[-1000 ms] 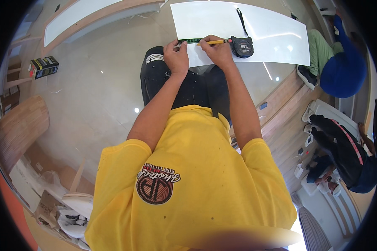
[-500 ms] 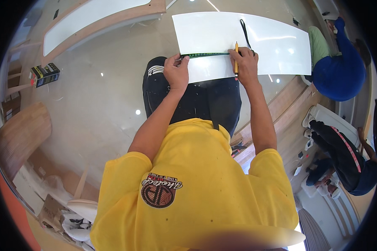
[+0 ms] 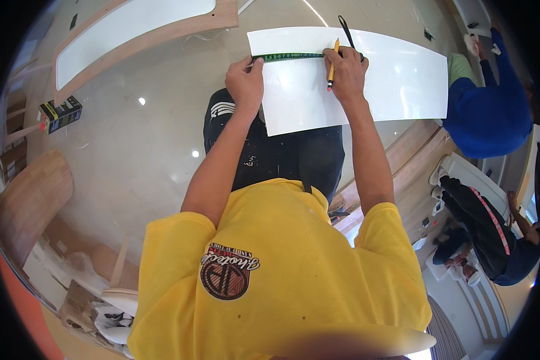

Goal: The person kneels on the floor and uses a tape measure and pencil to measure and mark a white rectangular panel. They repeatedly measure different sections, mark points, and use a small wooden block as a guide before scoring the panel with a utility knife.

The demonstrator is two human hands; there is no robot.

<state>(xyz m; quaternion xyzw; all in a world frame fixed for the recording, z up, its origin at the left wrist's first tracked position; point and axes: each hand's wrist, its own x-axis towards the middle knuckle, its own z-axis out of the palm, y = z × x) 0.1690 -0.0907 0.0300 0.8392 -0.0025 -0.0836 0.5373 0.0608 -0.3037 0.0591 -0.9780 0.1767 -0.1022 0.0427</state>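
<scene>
A white sheet [image 3: 402, 90] lies before me, over the front of my dark-trousered knees. Across its upper part runs a green tape measure blade [image 3: 288, 56]. At the sheet's left edge, my left hand [image 3: 245, 81] pinches the blade's end. My right hand [image 3: 348, 73] is closed round the tape's case, mostly hidden under it, and also holds a yellow pencil [image 3: 334, 63] pointing away from me. A black wrist strap [image 3: 346, 30] sticks out beyond my right hand.
A wood-framed white panel [image 3: 132, 30] lies upper left, a black carton [image 3: 60, 114] below it, a curved wooden piece [image 3: 30, 198] at left. Right are a person in blue [image 3: 489, 120], others in dark clothes [image 3: 480, 222] and long boards [image 3: 402, 156] on the floor [image 3: 144, 162].
My right hand has covered the tape's case, formerly visible beside it, and the pencil has turned from sideways to pointing forward. The sheet appears nearer me, with the blade nearer its far edge.
</scene>
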